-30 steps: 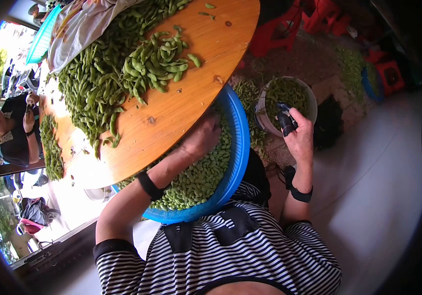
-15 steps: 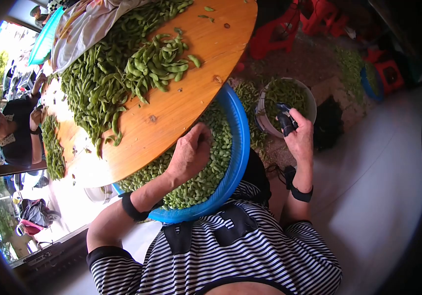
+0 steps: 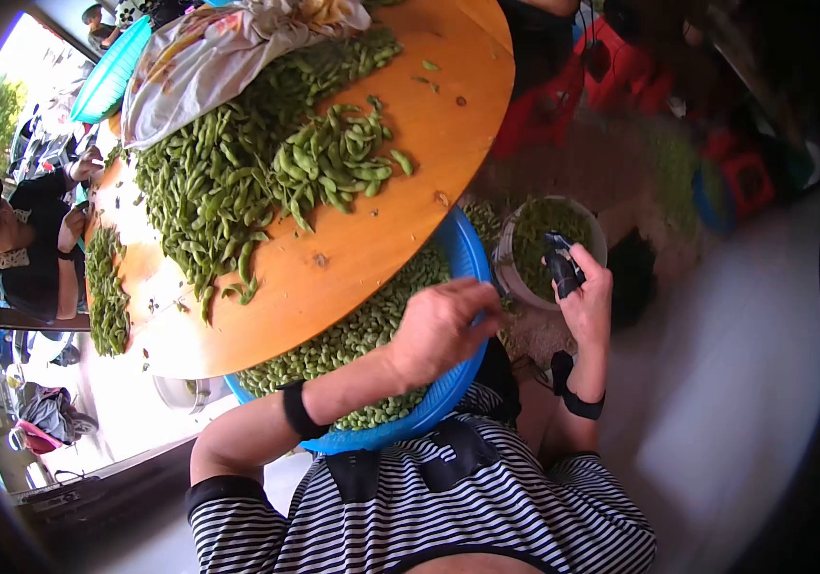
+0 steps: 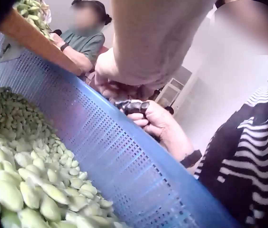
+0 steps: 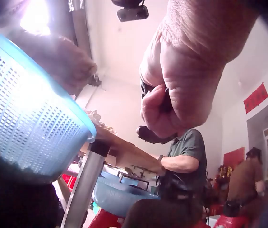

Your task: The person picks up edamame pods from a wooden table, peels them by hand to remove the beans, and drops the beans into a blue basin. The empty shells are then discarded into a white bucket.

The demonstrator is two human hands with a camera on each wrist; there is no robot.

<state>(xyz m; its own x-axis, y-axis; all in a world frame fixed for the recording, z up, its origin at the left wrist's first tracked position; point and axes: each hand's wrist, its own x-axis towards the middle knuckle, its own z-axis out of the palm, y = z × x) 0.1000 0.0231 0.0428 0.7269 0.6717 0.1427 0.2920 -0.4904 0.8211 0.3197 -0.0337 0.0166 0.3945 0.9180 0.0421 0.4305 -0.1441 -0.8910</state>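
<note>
My left hand (image 3: 443, 325) hovers over the right rim of a blue mesh basket (image 3: 467, 258) full of shelled green beans (image 3: 362, 335). Its fingers (image 4: 108, 85) are curled and reach toward my right hand; whether they hold anything is hidden. My right hand (image 3: 590, 298) is raised beside the basket and grips a small black tool (image 3: 561, 266) above a white bucket (image 3: 503, 251) of pods. In the left wrist view the right hand (image 4: 160, 121) holds the tool (image 4: 133, 107) just beyond the basket wall (image 4: 124, 156).
The basket sits half under a round wooden table (image 3: 410, 201) heaped with green pods (image 3: 238, 182) and a bundled cloth (image 3: 228, 48). Another person (image 3: 22, 249) sits at its far side. Red stools (image 3: 611, 57) and scattered pods lie beyond the bucket.
My left hand has come up out of the beans and moved right across the basket rim toward my right hand. The right hand has stayed over the bucket with its tool.
</note>
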